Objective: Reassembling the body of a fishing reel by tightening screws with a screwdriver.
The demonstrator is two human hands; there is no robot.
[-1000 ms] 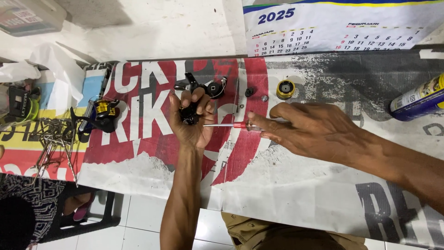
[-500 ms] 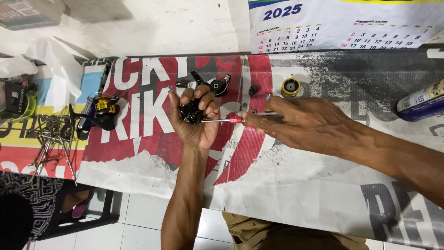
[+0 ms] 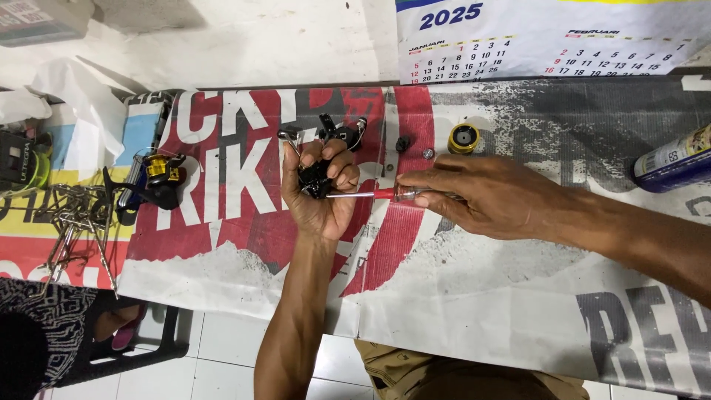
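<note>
Head view: a small black reel part [image 3: 317, 178] is clamped in the left hand [image 3: 320, 194] above the worktop [image 3: 474, 296]. A red-handled screwdriver [image 3: 370, 194] is pinched by the right hand [image 3: 489, 196], its tip set against the part. Just beyond the right hand, a yellow-rimmed cap [image 3: 464, 138] is seen.

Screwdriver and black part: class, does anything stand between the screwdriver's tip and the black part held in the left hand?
Nothing visible does. The screwdriver in the right hand already reaches the black part held in the left hand.
</note>
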